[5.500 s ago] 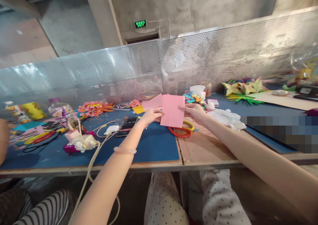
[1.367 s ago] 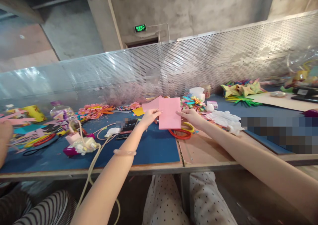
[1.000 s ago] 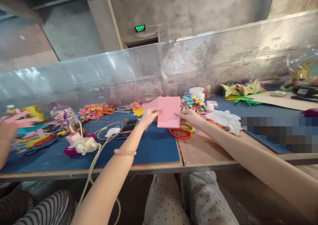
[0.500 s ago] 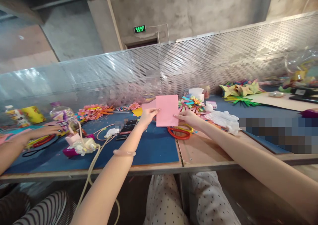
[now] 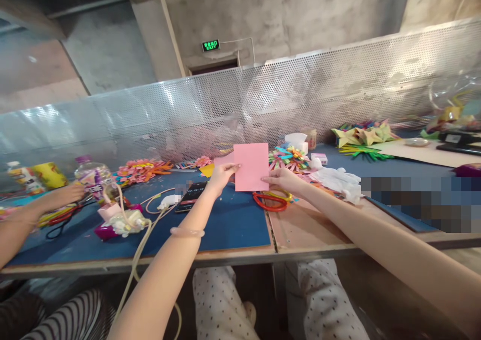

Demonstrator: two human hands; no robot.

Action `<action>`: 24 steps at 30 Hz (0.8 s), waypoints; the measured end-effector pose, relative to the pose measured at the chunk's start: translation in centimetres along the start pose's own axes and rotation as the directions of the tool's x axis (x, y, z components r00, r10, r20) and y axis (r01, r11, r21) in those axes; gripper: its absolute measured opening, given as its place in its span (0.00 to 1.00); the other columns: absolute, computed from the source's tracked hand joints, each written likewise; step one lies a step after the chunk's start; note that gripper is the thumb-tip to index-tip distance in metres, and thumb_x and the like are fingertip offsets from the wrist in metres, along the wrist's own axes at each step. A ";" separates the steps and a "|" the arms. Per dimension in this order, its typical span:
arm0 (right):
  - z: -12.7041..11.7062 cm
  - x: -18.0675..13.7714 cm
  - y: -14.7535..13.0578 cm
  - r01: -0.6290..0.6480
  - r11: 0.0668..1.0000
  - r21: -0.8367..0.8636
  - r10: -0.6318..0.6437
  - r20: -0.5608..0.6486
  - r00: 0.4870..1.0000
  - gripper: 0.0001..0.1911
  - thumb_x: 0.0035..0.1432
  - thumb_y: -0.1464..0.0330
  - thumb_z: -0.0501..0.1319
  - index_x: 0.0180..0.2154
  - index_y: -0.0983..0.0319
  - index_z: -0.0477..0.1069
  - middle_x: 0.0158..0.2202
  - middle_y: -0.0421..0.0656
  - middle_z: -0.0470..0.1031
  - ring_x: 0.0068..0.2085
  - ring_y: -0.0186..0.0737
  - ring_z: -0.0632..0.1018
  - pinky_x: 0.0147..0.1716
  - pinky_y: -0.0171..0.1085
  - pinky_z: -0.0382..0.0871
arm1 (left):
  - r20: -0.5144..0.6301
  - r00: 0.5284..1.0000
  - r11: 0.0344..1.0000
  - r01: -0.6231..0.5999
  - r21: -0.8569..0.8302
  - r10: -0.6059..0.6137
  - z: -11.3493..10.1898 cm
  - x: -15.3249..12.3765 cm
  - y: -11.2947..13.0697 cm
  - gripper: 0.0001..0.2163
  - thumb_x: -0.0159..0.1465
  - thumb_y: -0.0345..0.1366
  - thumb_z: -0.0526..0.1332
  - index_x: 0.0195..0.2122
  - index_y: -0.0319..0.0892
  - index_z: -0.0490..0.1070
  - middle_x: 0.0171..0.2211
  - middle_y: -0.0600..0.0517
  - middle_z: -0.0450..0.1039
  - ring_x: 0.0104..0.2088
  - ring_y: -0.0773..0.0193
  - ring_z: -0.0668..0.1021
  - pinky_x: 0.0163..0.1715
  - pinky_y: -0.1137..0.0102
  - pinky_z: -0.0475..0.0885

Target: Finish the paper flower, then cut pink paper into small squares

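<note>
A pink sheet of paper (image 5: 251, 165) is held upright above the table between my two hands. My left hand (image 5: 223, 177) pinches its left edge, thumb on the near face. On the lower right edge my right hand (image 5: 282, 180) grips it the same way. Just below and behind the sheet lie red-handled scissors (image 5: 269, 203), whose blades I cannot see. A phone (image 5: 191, 197) with a lit screen lies left of my left hand. More pink paper (image 5: 224, 159) shows behind the sheet's left side.
A co-worker's hand (image 5: 71, 194) reaches in at the left, near a bottle (image 5: 92, 175). A power strip with cables (image 5: 124, 223) hangs over the front edge. Paper flowers (image 5: 141, 172), white gloves (image 5: 338, 180) and yellow-green paper stars (image 5: 370, 135) lie along the back.
The pink sheet has shifted very slightly left, still in both hands. My legs have moved apart below the table. The co-worker's hand at the left has drawn back a little.
</note>
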State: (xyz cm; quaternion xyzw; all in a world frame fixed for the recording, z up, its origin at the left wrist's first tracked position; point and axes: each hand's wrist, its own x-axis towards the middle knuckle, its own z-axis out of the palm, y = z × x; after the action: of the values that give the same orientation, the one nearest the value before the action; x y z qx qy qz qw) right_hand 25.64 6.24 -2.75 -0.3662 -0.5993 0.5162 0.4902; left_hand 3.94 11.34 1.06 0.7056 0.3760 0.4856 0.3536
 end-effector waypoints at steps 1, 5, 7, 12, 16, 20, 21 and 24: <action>0.0 0.0 0.0 -0.002 1.000 0.008 0.001 0.008 1.000 0.11 0.42 0.64 0.68 0.27 0.65 0.75 0.28 0.43 0.78 0.30 0.37 0.78 0.35 0.35 0.74 | -0.007 1.000 1.000 0.004 -0.008 -0.004 0.0 0.0 0.0 0.12 0.53 0.42 0.63 0.32 0.38 0.76 0.32 0.47 0.77 0.35 0.59 0.76 0.34 0.67 0.71; 0.1 0.0 0.0 -0.038 0.997 0.065 0.033 0.082 0.996 0.12 0.45 0.62 0.67 0.30 0.63 0.76 0.31 0.44 0.79 0.33 0.39 0.79 0.37 0.36 0.74 | -0.025 1.000 0.999 -0.003 -0.036 0.002 0.0 0.0 0.0 0.14 0.53 0.43 0.63 0.33 0.38 0.76 0.32 0.47 0.77 0.37 0.58 0.76 0.34 0.67 0.72; 0.3 0.0 0.0 -0.041 0.998 0.048 0.038 0.074 0.997 0.12 0.45 0.61 0.66 0.29 0.63 0.76 0.29 0.43 0.78 0.31 0.40 0.79 0.36 0.38 0.74 | -0.021 1.000 0.999 -0.005 -0.045 0.004 0.0 0.0 0.0 0.14 0.53 0.44 0.63 0.34 0.38 0.76 0.32 0.47 0.77 0.37 0.58 0.76 0.33 0.67 0.72; 0.4 -0.1 -0.2 -0.033 0.999 -0.002 0.033 0.038 0.999 0.11 0.43 0.62 0.68 0.27 0.62 0.75 0.27 0.42 0.78 0.30 0.40 0.79 0.35 0.38 0.75 | -0.012 1.000 0.997 0.006 -0.072 -0.007 0.0 0.0 0.1 0.15 0.53 0.44 0.62 0.36 0.38 0.76 0.32 0.48 0.77 0.34 0.61 0.77 0.31 0.68 0.72; 0.3 0.0 -0.1 -0.013 0.999 -0.035 0.016 0.076 0.997 0.11 0.43 0.63 0.68 0.28 0.63 0.76 0.28 0.42 0.78 0.30 0.39 0.79 0.34 0.36 0.74 | -0.026 1.000 0.997 0.004 -0.074 -0.006 -0.1 -0.1 0.3 0.15 0.53 0.44 0.62 0.35 0.37 0.76 0.31 0.48 0.77 0.31 0.62 0.77 0.31 0.68 0.72; 0.2 -0.1 -0.3 0.022 0.999 -0.037 -0.020 0.061 0.998 0.09 0.44 0.64 0.67 0.28 0.63 0.75 0.29 0.42 0.78 0.30 0.37 0.79 0.35 0.34 0.73 | -0.060 0.998 0.998 -0.015 -0.055 0.012 -0.1 -0.1 0.3 0.16 0.53 0.44 0.62 0.35 0.37 0.76 0.31 0.47 0.77 0.33 0.60 0.77 0.32 0.68 0.71; 0.2 -0.1 -0.4 0.032 0.999 -0.029 -0.030 0.063 0.998 0.09 0.45 0.64 0.67 0.29 0.63 0.75 0.29 0.42 0.78 0.31 0.37 0.79 0.36 0.34 0.73 | -0.061 0.998 0.998 -0.008 -0.068 0.004 -0.1 0.0 0.3 0.16 0.53 0.45 0.62 0.35 0.37 0.76 0.32 0.47 0.77 0.33 0.61 0.77 0.31 0.68 0.72; 0.2 -0.1 -0.5 0.056 0.998 -0.036 -0.053 0.071 0.996 0.09 0.45 0.63 0.67 0.28 0.63 0.75 0.29 0.43 0.78 0.33 0.38 0.79 0.36 0.34 0.73 | -0.045 0.999 0.989 0.020 -0.145 -0.027 -0.2 0.1 0.1 0.17 0.53 0.44 0.62 0.38 0.37 0.75 0.32 0.48 0.77 0.30 0.63 0.77 0.30 0.69 0.72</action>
State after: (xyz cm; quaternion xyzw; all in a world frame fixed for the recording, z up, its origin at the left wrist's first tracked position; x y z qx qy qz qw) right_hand 25.53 5.98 -2.29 -0.3406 -0.6357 0.5036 0.4756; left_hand 3.79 11.34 1.27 0.6619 0.3566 0.5237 0.4005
